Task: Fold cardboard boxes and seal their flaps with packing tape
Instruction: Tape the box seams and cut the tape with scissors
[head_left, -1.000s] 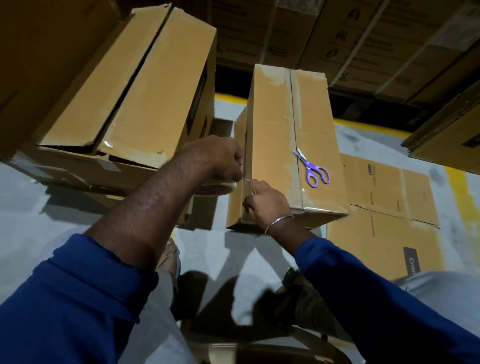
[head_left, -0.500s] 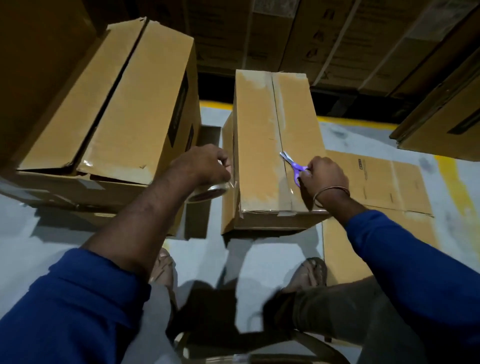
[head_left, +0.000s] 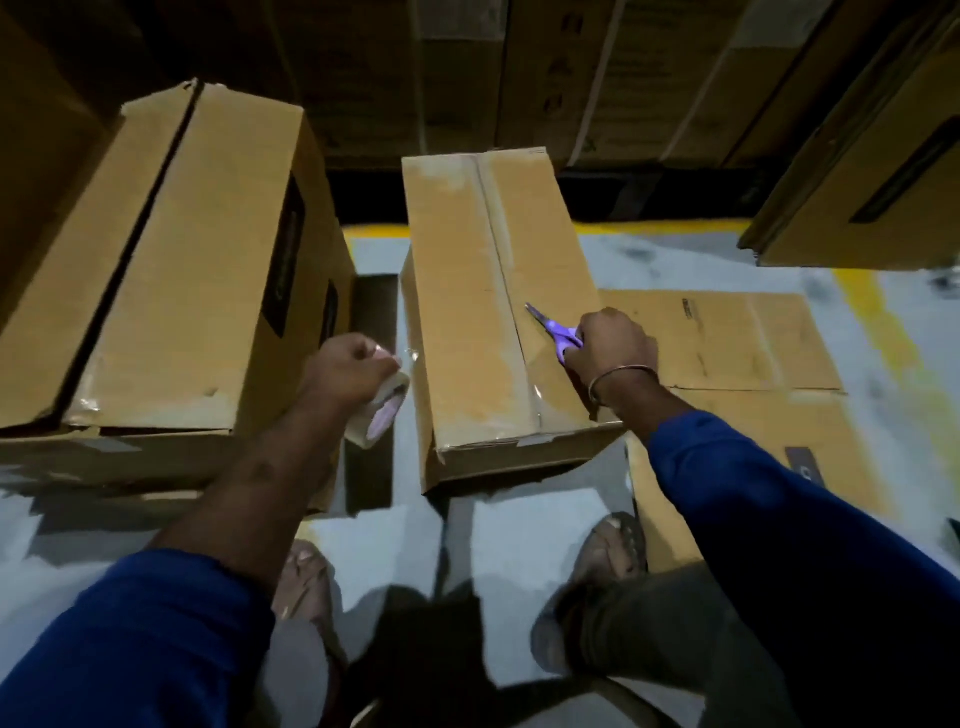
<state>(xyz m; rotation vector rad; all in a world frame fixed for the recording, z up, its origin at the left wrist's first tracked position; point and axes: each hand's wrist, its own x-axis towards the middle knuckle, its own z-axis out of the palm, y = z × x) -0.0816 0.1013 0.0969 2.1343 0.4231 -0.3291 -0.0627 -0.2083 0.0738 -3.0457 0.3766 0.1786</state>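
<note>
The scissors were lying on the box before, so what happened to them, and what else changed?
The right hand left the tape at the box's near edge, reached over and took hold of the purple scissors. The left hand kept its grip on the tape roll. The box stayed put.

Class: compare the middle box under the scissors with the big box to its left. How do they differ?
The middle box has its top seam taped shut; the big box shows a dark open gap between flaps. The middle box is narrower. Scissors rest on it; nothing lies on the big box. Both are brown cardboard.
</note>
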